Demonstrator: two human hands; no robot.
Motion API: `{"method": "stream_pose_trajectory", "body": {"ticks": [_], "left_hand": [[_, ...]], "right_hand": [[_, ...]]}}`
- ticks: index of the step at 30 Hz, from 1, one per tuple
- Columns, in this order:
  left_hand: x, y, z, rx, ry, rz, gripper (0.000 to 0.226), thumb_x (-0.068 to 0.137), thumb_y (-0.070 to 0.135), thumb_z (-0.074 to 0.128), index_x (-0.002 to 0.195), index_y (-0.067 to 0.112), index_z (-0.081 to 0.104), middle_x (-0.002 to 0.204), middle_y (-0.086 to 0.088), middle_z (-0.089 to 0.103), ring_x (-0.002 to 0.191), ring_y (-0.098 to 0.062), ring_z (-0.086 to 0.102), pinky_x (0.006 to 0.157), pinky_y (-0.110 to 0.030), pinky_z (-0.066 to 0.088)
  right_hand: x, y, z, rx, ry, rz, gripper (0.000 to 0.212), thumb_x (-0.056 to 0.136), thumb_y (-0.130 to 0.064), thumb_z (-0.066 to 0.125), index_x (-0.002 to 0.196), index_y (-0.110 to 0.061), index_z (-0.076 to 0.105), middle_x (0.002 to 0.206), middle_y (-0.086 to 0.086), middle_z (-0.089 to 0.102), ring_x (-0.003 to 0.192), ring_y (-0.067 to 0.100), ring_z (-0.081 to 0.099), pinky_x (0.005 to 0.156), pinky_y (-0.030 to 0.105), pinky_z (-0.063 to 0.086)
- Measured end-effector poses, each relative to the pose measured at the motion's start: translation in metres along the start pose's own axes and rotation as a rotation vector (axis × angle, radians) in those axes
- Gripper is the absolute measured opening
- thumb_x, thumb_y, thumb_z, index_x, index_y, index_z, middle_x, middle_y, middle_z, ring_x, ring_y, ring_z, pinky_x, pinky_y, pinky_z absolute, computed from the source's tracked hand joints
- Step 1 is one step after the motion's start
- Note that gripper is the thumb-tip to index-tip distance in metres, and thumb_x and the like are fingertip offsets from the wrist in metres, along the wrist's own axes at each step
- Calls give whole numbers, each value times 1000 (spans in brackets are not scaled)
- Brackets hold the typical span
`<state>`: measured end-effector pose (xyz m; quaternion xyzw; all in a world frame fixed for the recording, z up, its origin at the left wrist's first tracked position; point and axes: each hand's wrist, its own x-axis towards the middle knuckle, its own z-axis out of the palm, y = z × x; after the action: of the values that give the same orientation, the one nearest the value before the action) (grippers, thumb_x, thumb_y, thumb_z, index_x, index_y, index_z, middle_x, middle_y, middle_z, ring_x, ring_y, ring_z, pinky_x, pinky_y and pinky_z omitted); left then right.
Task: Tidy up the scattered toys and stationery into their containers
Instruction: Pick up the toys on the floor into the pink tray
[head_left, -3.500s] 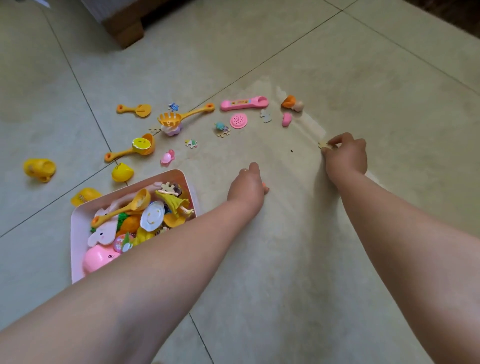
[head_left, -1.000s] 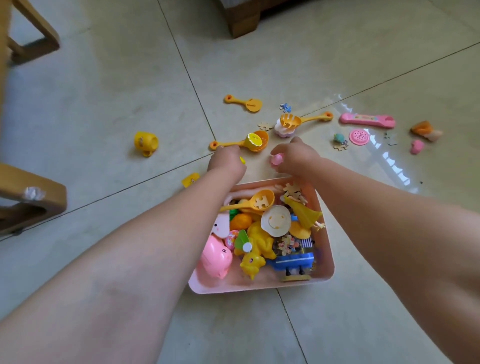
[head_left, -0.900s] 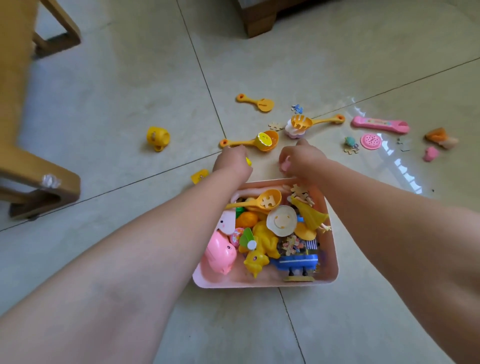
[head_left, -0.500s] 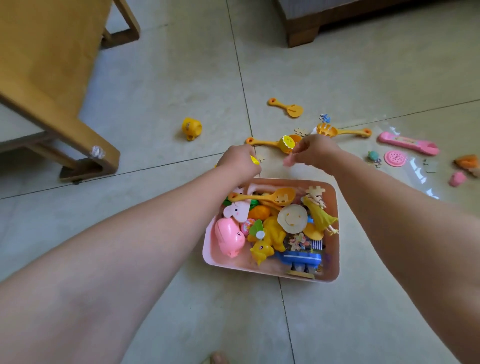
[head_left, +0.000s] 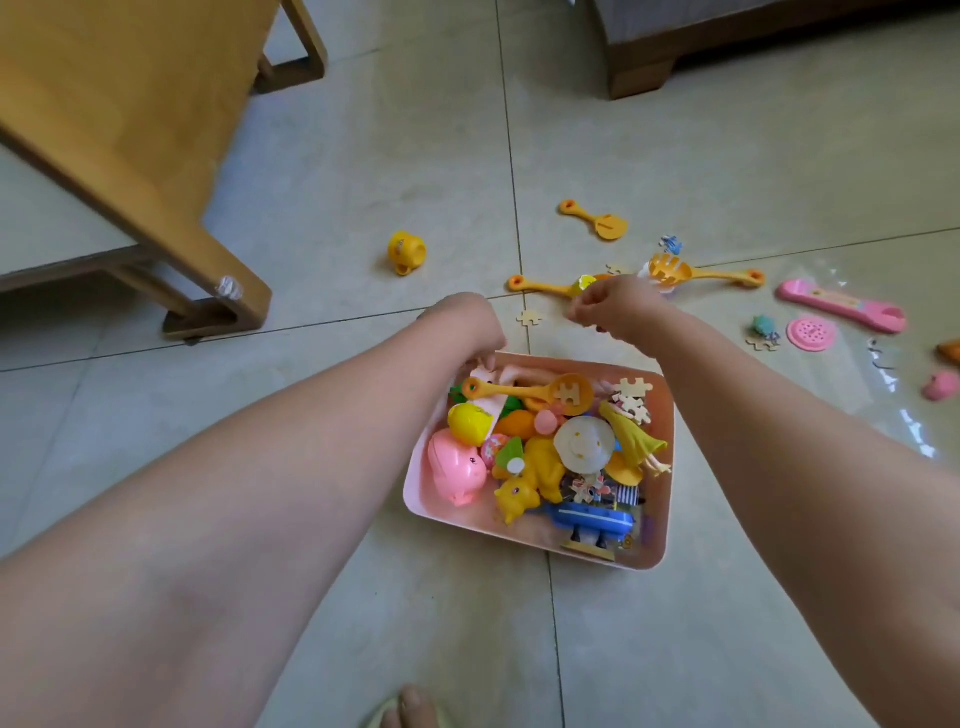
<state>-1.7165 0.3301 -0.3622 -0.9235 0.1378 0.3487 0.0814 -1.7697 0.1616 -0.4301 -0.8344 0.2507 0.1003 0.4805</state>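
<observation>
Nowhere legible writing: 2 hands (head_left: 462, 325) (head_left: 615, 306) over pink tray (head_left: 655, 551).

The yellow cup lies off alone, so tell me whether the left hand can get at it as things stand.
Probably yes. The left hand hangs at the pink bin's far left corner, and only bare floor tile lies between it and the yellow cup, which lies on its side. The wooden chair leg stands further left, off that path.

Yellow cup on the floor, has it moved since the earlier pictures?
No. The yellow cup lies on the same tile, left of the grout line, as before.
</observation>
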Motion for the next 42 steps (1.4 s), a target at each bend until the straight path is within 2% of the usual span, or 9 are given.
{"method": "stream_pose_trajectory", "body": {"ticks": [2,5,10,14,19,25,32,37,42], "left_hand": [[13,-6,1,-12,178,-55,27,95,29,49,91,16,72,107,-8,66,98,-27,62,87,-34,50],[34,-17,6,-92,353,-119,28,95,26,55,117,10,60,125,-11,59,117,-30,56,86,-36,47],[63,-34,13,-277,345,-121,52,87,24,67,133,18,45,136,-15,42,123,-33,48,98,-40,44],[80,-36,25,-254,247,-39,62,83,27,72,139,25,45,140,-14,40,126,-31,48,101,-35,43],[91,-27,33,-192,254,13,45,86,15,68,130,16,56,138,-8,51,126,-25,50,99,-29,43],[84,-22,31,-349,433,-20,37,84,-7,47,114,10,62,120,-13,60,111,-30,58,87,-32,48],[60,-32,16,-643,538,-33,42,83,-6,40,110,15,65,113,-11,64,103,-29,60,76,-26,47],[34,-39,10,-683,580,-67,37,85,-3,45,110,17,64,111,-10,64,99,-25,59,73,-21,38],[13,-39,10,-527,434,-45,28,85,5,59,111,11,66,112,-9,66,104,-27,63,83,-27,52]], "right_hand": [[11,3,1,-38,158,7,19,85,-21,69,104,-20,68,96,4,64,76,19,57,55,24,41],[28,11,5,-246,270,-55,42,86,-17,64,127,-24,58,127,10,52,110,31,52,83,34,44],[52,23,13,-525,177,-171,54,92,-14,51,143,-29,43,145,7,44,128,33,39,100,41,37],[59,32,16,-549,215,-176,48,91,-19,55,137,-31,48,134,8,51,119,34,45,90,38,42],[60,33,17,-561,296,-213,37,83,-22,64,120,-26,58,118,7,56,108,33,48,85,39,41],[61,29,27,-624,266,-186,36,86,-18,61,121,-22,55,120,12,53,110,33,48,83,37,39],[51,15,14,-407,276,-192,43,83,-29,68,124,-21,59,121,12,53,112,31,49,83,35,41],[27,-14,27,-196,106,-259,40,81,-41,70,117,-26,60,107,0,50,87,16,51,61,24,37],[-1,-31,40,-56,-132,-286,33,81,-42,72,106,-20,66,90,-3,61,85,15,59,66,25,42]]}}
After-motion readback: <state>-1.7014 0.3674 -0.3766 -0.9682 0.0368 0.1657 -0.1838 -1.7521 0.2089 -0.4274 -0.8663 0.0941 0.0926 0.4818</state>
